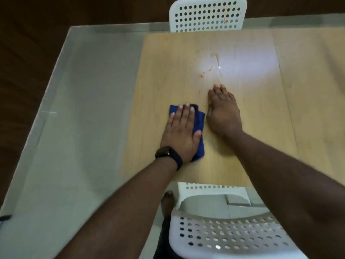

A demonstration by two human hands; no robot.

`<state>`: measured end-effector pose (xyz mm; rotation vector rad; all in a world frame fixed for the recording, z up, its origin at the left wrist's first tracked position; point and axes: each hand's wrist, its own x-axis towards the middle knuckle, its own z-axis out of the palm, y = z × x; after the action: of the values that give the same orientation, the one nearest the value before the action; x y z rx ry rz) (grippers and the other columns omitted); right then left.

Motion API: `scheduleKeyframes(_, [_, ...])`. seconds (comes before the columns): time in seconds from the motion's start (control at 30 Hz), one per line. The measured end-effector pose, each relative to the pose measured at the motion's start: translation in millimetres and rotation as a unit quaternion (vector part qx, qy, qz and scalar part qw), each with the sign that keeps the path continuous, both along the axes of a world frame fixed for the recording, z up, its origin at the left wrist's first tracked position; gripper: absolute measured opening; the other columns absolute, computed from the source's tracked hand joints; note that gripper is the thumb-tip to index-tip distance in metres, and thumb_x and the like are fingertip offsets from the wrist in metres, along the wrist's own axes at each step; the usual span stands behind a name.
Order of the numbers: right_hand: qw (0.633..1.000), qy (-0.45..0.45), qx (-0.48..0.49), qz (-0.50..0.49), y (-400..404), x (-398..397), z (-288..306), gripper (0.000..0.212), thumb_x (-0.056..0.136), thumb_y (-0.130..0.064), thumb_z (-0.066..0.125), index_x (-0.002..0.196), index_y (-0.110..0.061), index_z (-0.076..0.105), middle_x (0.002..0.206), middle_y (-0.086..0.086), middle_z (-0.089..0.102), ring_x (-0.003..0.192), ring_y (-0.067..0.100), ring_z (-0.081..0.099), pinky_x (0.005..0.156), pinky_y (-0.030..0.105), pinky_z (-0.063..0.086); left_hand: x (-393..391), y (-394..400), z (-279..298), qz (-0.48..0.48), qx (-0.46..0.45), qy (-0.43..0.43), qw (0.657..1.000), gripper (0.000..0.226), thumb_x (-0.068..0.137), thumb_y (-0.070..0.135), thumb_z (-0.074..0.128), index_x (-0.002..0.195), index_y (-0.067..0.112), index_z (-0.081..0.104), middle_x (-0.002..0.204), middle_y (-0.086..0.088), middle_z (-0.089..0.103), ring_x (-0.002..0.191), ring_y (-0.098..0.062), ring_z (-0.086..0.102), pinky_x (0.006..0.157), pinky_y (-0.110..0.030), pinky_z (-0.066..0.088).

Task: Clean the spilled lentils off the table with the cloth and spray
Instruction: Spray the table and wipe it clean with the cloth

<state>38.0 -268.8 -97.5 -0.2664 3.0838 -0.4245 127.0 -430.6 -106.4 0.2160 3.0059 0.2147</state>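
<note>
Lentils residue, orange bits plus a wet smear, sits on the wooden surface, on the far side from the cloth and a bit to its right. Going big to small from my remote seat.

Surface first: light wood top, bright glare patch right over the smear. Two white perforated chairs, one at the far edge beyond the cloth, one at the near edge, closer to me than the cloth.

My left hand lies flat on the blue folded cloth, fingers straight, pressing it down, not gripping. Black watch on that wrist. My right hand is just right of the cloth, palm down on bare wood, fingers straight and together, holding nothing, fingertips toward the spill.

Smallest: a few orange specks between cloth and right hand. No spray bottle in view.

Judgement: wiping is underway, the spill is not yet reached. Risks: a flat push could smear wet residue wider or shove bits off the far edge; the folded cloth may slide or unfold under an open palm; the right hand could drag through the specks; glare could hide leftover streaks.
</note>
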Motion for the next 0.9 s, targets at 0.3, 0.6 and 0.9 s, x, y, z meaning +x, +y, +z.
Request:
scheduleKeyframes(0.3, [1.0,-0.008,-0.022,-0.003,-1,3,5,0.059,0.108,-0.034,0.025,0.164,-0.016,0.028,0.173,0.006,0.022,0.161,0.021,0.011,0.131,0.041,0.009,61,-64,0,-0.016,0.0,-0.012,1.0,0.073,0.106,0.05,0.013,0.166,0.013,-0.006,0.174,-0.003,-0.015,0.159,-0.017,-0.015,0.13,-0.045,0.004])
scheduleKeyframes(0.6, [1.0,0.001,-0.011,0.002,-1,3,-2,0.058,0.109,-0.03,0.028,0.164,-0.012,0.028,0.173,0.008,0.021,0.161,0.022,0.009,0.131,0.04,0.008,-19,-2,-3,0.047,-0.013,0.008,0.999,0.076,0.104,0.05,0.012,0.165,0.008,-0.005,0.174,-0.01,-0.011,0.161,-0.024,-0.01,0.13,-0.044,-0.001])
scheduleKeyframes(0.9, [0.998,-0.01,-0.064,-0.003,6,0,6,0.054,0.109,-0.028,0.038,0.162,-0.017,0.036,0.171,0.004,0.027,0.161,0.017,0.012,0.131,0.036,0.009,-52,-33,-2,-0.019,-0.006,0.004,1.0,0.074,0.105,0.051,0.012,0.165,0.013,-0.009,0.173,-0.004,-0.018,0.159,-0.017,-0.017,0.13,-0.043,0.0])
